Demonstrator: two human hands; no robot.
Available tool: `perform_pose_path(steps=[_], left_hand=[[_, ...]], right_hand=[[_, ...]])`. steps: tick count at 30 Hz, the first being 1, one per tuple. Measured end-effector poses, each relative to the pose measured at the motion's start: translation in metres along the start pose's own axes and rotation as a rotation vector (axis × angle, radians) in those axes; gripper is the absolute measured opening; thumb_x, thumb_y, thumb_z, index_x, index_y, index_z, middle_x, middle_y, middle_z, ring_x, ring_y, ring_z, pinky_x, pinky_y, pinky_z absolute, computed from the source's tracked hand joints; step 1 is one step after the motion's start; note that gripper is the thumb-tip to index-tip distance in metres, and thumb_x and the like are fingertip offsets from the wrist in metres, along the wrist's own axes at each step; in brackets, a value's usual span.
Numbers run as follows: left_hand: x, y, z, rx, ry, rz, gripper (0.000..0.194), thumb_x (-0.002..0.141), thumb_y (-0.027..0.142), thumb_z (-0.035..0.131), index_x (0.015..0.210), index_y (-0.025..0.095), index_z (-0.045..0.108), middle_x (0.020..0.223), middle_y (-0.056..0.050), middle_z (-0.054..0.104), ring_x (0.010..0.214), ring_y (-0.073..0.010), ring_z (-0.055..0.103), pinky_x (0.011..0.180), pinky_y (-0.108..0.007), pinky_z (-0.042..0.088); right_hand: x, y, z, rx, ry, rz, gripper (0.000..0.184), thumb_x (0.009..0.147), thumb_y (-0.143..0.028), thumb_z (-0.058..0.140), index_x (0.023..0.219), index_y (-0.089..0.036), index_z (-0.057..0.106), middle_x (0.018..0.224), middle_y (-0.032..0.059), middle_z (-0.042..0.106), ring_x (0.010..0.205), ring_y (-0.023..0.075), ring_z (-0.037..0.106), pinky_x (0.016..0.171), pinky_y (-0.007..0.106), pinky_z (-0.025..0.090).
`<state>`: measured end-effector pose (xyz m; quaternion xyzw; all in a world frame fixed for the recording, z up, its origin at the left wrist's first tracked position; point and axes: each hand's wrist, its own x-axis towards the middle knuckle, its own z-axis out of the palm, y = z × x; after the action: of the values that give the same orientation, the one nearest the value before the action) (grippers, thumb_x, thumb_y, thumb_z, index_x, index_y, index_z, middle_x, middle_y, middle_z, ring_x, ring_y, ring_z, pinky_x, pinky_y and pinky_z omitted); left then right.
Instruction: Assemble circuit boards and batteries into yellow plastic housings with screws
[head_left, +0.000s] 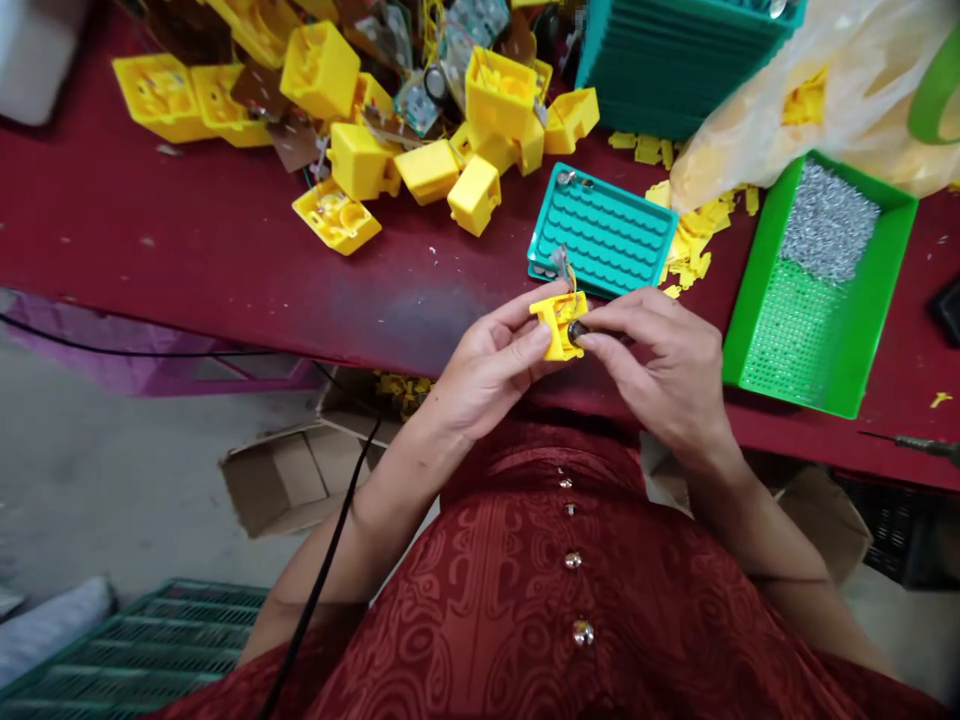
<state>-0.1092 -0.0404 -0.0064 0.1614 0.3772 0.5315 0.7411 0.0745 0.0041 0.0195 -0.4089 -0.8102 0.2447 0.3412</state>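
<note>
My left hand (499, 350) grips a small yellow plastic housing (556, 335) by its side, close to the table's front edge. Thin wires and a greyish part (561, 262) stick out of the housing's far end. Between the thumb and forefinger of my right hand (660, 360) is a small dark round piece (576, 331), held against the housing's open side. Whether it sits inside the housing or only touches it I cannot tell. Just beyond my hands lies a teal tray (611, 228) with rows of round pockets and a few small metal discs in one corner.
Yellow housings (360, 160) with wires and circuit boards are heaped at the back left. A green basket (821, 290) of small metal screws stands right. Stacked teal trays (682, 60), a plastic bag (780, 110), yellow pieces (697, 240) and a screwdriver tip (900, 440) also surround the work area.
</note>
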Motion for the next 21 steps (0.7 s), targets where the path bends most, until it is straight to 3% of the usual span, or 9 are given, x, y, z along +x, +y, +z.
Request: perform_pose_path(steps=[7, 14, 17, 21], left_hand=[[-0.003, -0.006, 0.001, 0.100, 0.004, 0.029, 0.047, 0.080, 0.035, 0.094, 0.125, 0.026, 0.080, 0.131, -0.006, 0.080, 0.114, -0.0189, 0.077, 0.095, -0.026, 0.061], [-0.008, 0.002, 0.014, 0.155, 0.051, 0.050, 0.047, 0.083, 0.033, 0.087, 0.127, 0.023, 0.077, 0.130, -0.008, 0.080, 0.128, -0.0280, 0.073, 0.105, -0.037, 0.059], [-0.010, 0.001, 0.017, 0.175, 0.034, 0.040, 0.048, 0.082, 0.033, 0.088, 0.128, 0.023, 0.077, 0.129, -0.008, 0.080, 0.130, -0.0289, 0.072, 0.108, -0.038, 0.058], [-0.009, -0.006, 0.020, 0.205, 0.009, 0.082, 0.047, 0.082, 0.036, 0.088, 0.125, 0.022, 0.077, 0.129, -0.008, 0.080, 0.131, -0.0289, 0.071, 0.115, -0.039, 0.054]], right_hand=[[-0.007, -0.008, -0.006, -0.139, -0.078, -0.080, 0.015, 0.099, -0.018, 0.068, 0.106, -0.024, 0.080, 0.093, 0.0016, 0.076, 0.085, 0.0142, 0.071, 0.079, 0.030, 0.058], [-0.013, -0.014, -0.002, -0.205, 0.029, -0.012, 0.015, 0.103, -0.023, 0.063, 0.099, -0.021, 0.078, 0.090, 0.0042, 0.075, 0.086, 0.0161, 0.068, 0.082, 0.033, 0.057], [-0.013, -0.016, -0.005, -0.221, -0.055, -0.032, 0.022, 0.105, -0.024, 0.060, 0.089, -0.021, 0.074, 0.088, 0.0050, 0.072, 0.084, 0.0165, 0.064, 0.080, 0.033, 0.054], [-0.014, -0.021, -0.004, -0.319, -0.189, 0.052, 0.029, 0.106, -0.020, 0.051, 0.083, -0.019, 0.069, 0.091, 0.0082, 0.068, 0.089, 0.0194, 0.062, 0.085, 0.038, 0.054]])
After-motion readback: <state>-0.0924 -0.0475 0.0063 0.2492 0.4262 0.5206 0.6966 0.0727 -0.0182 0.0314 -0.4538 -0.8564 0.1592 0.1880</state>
